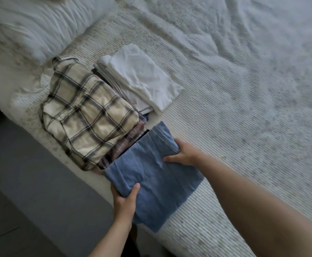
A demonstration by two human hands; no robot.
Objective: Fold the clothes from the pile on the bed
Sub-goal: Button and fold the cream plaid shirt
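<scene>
Near the lower centre of the frame, a folded blue garment [151,175] is held over the edge of the bed [244,127], its long axis running from lower left up to upper right. Both hands have it: the left hand [124,199] pinches its lower-left edge, thumb on top and fingers underneath, while the right hand [182,153] pinches the right-hand edge higher up, thumb lying across the cloth. Each grip is closed on fabric, neither spread. The garment lies directly between the 2 hands, so neither is clearly nearer; the left sits at the near end, the right at the far end.

Just above and left of it, touching its upper edge, is a stack topped by a cream plaid garment [86,112] with striped cloth showing beneath. Beside that, toward upper centre, sits a second stack topped by a white folded garment [142,78]. Counted: 2 hands, 1 blue piece in hand, 2 stacks. Likely the blue piece goes next onto a stack or beside them. A pillow [31,34] lies at upper left.
</scene>
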